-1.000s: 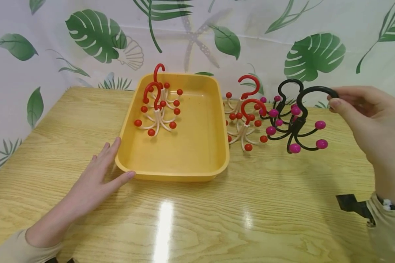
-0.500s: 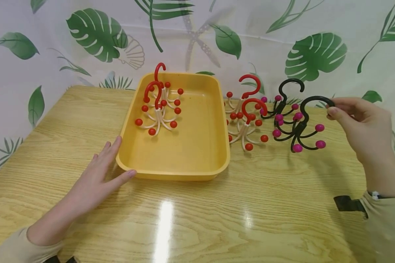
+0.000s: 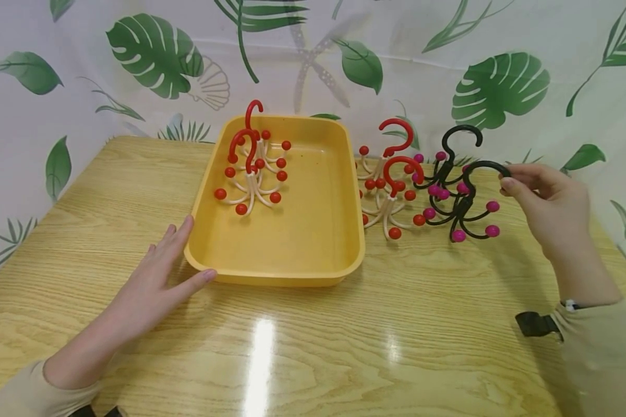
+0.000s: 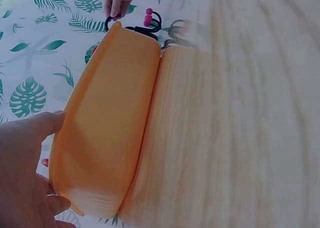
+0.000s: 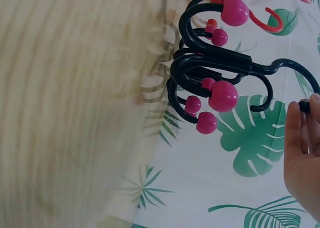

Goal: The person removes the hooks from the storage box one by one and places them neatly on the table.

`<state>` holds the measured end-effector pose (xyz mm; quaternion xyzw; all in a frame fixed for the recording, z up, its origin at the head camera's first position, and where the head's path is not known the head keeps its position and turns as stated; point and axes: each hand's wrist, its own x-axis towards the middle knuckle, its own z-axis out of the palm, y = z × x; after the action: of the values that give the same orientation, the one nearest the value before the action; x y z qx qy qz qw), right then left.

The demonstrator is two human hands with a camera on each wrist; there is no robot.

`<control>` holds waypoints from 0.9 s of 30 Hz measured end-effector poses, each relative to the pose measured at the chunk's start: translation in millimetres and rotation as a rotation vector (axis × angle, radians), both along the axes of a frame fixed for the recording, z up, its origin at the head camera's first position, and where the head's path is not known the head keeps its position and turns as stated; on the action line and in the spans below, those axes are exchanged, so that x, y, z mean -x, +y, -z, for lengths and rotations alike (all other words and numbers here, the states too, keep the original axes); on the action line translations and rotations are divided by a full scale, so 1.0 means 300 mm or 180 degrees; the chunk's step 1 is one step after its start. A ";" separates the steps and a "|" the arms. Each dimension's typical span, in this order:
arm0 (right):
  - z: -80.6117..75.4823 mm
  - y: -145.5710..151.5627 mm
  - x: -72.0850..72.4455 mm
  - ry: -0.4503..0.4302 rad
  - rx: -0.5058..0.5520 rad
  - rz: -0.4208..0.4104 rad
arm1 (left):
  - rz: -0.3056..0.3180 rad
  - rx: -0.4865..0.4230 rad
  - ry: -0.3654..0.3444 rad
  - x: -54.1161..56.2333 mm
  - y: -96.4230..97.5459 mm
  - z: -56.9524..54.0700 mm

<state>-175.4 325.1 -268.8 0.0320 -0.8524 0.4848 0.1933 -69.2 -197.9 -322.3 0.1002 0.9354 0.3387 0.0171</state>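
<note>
One black rack (image 3: 464, 204) with pink balls at its arm tips hangs from the right hand (image 3: 553, 208), whose thumb and fingertips pinch the free end of its hook in a narrow grip. Its stem and curved arms lie just left of that pinch and lower; whether the lowest balls touch the wooden table (image 3: 313, 353) I cannot tell. Behind the held rack, left of the grip and a little farther back, stands a second black rack (image 3: 445, 169) of the same make, partly overlapped by it in the head view. Farther left of the pinch, close to the right wall of the yellow tray (image 3: 313, 243), are a near red-hooked rack (image 3: 390, 201) and a far red-hooked rack (image 3: 410, 136), both with pale arms and red balls. Well left of the grip, inside the tray, two more of that red kind stand one behind the other along its left side: a front tray rack (image 3: 250, 182) and a back tray rack (image 3: 261, 149). Across from the pinch, the left hand (image 3: 156, 289) touches the tray's near left corner, fingers spread wide, thumb along the rim. Beyond everything hangs a leaf-printed backdrop (image 3: 396, 35).
</note>
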 end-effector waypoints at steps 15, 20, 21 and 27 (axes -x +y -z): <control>0.031 0.002 0.012 -0.0020 -0.0175 0.0031 | -0.0006 0.0018 -0.0051 0.000 0.000 -0.005; 0.040 0.006 0.018 0.0027 -0.0210 0.0057 | -0.0017 0.0041 -0.0042 0.001 -0.002 -0.005; 0.041 0.007 0.019 0.0028 -0.0213 0.0061 | -0.0010 0.0046 -0.0042 0.001 -0.002 -0.005; 0.045 0.007 0.017 0.0031 -0.0302 0.0082 | -0.0018 0.0058 -0.0065 0.000 -0.001 -0.005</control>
<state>-180.4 327.3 -282.5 0.0324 -0.8738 0.4411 0.2019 -69.2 -198.1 -320.7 0.0940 0.9385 0.3312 0.0267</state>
